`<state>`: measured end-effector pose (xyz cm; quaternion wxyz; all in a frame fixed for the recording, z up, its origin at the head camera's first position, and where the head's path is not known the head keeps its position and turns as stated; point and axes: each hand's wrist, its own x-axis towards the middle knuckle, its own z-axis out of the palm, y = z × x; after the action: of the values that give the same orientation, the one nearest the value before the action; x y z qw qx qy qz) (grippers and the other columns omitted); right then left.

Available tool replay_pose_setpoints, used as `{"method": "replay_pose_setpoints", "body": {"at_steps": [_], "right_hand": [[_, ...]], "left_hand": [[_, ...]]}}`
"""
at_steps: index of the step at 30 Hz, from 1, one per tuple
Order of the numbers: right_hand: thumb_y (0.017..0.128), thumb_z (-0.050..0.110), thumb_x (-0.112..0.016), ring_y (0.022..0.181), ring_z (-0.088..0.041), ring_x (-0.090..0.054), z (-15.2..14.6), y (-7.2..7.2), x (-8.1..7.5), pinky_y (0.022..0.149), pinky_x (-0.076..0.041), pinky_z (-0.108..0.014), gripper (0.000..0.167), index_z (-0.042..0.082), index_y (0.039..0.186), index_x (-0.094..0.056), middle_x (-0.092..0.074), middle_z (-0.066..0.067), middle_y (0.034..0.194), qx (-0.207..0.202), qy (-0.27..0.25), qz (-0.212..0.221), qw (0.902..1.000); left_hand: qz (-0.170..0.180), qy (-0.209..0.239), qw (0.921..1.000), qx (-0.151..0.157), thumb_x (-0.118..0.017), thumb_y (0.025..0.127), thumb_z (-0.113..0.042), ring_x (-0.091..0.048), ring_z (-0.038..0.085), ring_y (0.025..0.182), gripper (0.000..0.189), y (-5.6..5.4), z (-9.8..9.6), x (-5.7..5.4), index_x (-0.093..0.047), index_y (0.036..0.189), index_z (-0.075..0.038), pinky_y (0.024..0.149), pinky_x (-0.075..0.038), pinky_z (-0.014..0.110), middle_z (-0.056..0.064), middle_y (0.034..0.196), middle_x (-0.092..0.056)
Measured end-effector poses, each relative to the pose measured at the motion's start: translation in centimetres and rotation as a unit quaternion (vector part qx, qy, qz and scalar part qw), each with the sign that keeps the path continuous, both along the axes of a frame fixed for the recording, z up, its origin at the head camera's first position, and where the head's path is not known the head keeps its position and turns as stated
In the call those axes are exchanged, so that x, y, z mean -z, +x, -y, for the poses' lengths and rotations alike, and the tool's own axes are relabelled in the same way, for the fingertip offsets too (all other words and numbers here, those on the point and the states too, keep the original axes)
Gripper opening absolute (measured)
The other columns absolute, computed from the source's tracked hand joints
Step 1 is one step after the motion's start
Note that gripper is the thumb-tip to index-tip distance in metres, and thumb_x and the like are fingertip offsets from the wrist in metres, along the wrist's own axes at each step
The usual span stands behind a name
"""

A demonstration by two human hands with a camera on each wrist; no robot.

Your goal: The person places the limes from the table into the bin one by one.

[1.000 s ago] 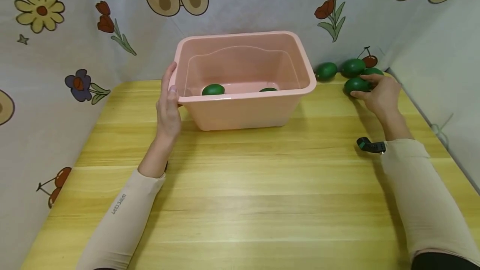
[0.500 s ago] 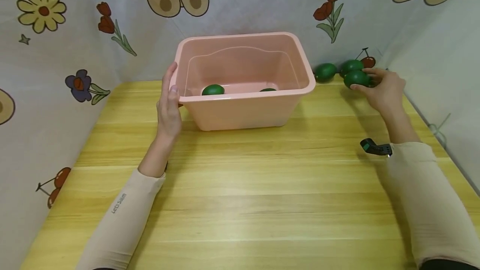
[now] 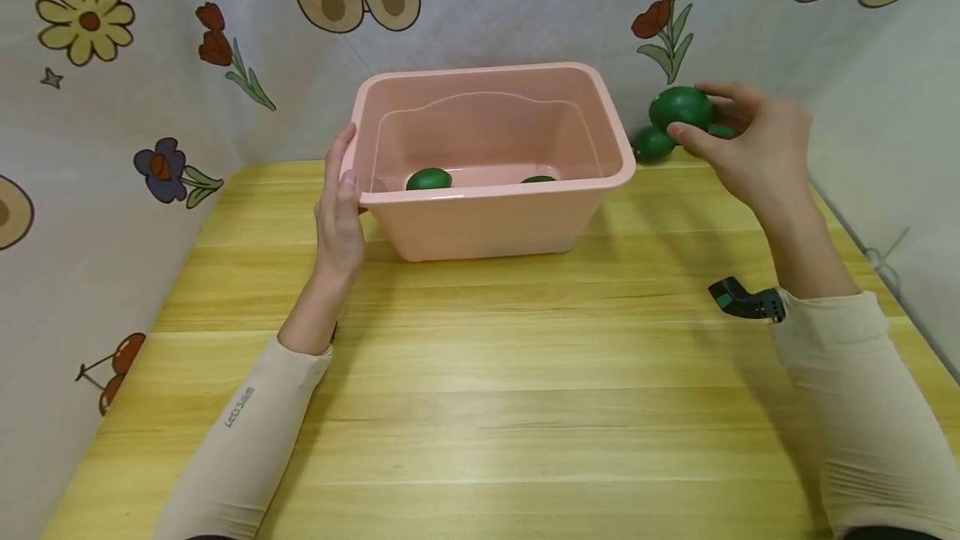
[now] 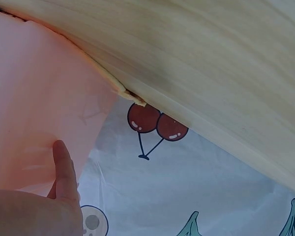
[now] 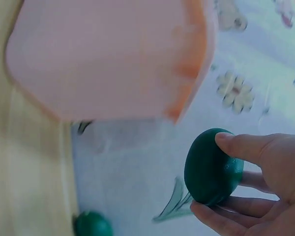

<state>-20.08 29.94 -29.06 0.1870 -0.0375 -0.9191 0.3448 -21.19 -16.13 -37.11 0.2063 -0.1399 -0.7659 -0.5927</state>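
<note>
A pink plastic bin (image 3: pixel 480 219) stands on the wooden table, with two green oval fruits lying inside, one (image 3: pixel 429 179) at the left and one (image 3: pixel 538 179) at the right, partly hidden by the front rim. My left hand (image 3: pixel 339 219) rests against the bin's left end, straight fingers at the rim. In the left wrist view a finger (image 4: pixel 63 169) lies along its pink side wall. Right of the bin, my right hand (image 3: pixel 757 144) holds a smooth dark green oval fruit (image 3: pixel 680 108) raised between thumb and fingertips; it shows egg-shaped in the right wrist view.
Another green fruit (image 3: pixel 654 144) sits at the table's back edge beside the bin, and one more (image 3: pixel 722 132) shows partly behind my right hand. A white cloth (image 3: pixel 480 15) printed with flowers and paws hangs behind the table (image 3: pixel 525 373). A pale wall stands along the right.
My right hand has lifted a green oval fruit from the back-right group and carried it up and left, toward the bin. The left hand and bin have stayed in place.
</note>
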Motion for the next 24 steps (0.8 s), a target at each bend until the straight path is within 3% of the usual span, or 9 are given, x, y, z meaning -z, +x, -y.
{"method": "replay_pose_setpoints", "body": {"at_steps": [4,8,12,20,24], "right_hand": [[0.085,0.043,-0.079,0.109,-0.007,-0.069,1.7,0.7,-1.2,0.080,-0.048,-0.013,0.059,0.031,0.140,-0.062,-0.067,-0.009,0.132,-0.017,-0.018,-0.026,0.9993],[0.085,0.040,-0.079,0.109,-0.010,-0.069,3.7,1.5,-2.2,0.087,-0.052,-0.017,0.056,0.033,0.138,-0.063,-0.068,-0.008,0.131,-0.041,-0.019,-0.047,0.9979],[0.086,0.031,-0.080,0.107,-0.013,-0.071,5.5,1.9,-3.0,0.084,-0.054,-0.019,0.054,0.031,0.138,-0.064,-0.067,-0.008,0.132,-0.092,-0.029,-0.066,0.9932],[0.086,0.029,-0.081,0.109,-0.022,-0.070,8.0,2.3,-3.0,0.090,-0.054,-0.024,0.055,0.028,0.138,-0.064,-0.068,-0.002,0.129,-0.158,0.015,-0.069,0.9849],[0.086,0.032,-0.081,0.102,-0.023,-0.072,8.5,2.2,-2.7,0.084,-0.054,-0.020,0.055,0.027,0.138,-0.064,-0.069,0.001,0.126,-0.177,0.043,-0.064,0.9812]], "left_hand": [[0.001,-0.002,1.0000,-0.002,-0.031,0.094,-0.052,-0.056,0.018,0.125,0.063,0.0,-0.1,0.0,-0.039,0.155,-0.039,0.083,-0.054,0.031,-0.008,0.152,-0.049],[-0.001,-0.002,1.0000,-0.005,-0.030,0.094,-0.052,-0.057,0.018,0.124,0.063,0.0,-0.1,0.0,-0.039,0.155,-0.038,0.083,-0.054,0.031,-0.008,0.152,-0.049],[0.000,0.001,1.0000,-0.002,-0.031,0.093,-0.052,-0.057,0.019,0.124,0.064,0.0,-0.1,0.0,-0.039,0.155,-0.038,0.083,-0.054,0.031,-0.008,0.152,-0.049],[0.000,0.002,1.0000,-0.001,-0.030,0.092,-0.052,-0.057,0.019,0.122,0.065,0.0,-0.1,-0.1,-0.039,0.155,-0.038,0.082,-0.054,0.032,-0.008,0.151,-0.050],[-0.001,0.003,1.0000,0.002,-0.031,0.092,-0.052,-0.057,0.019,0.122,0.065,0.0,-0.1,0.0,-0.039,0.155,-0.037,0.082,-0.054,0.031,-0.007,0.151,-0.050]]}}
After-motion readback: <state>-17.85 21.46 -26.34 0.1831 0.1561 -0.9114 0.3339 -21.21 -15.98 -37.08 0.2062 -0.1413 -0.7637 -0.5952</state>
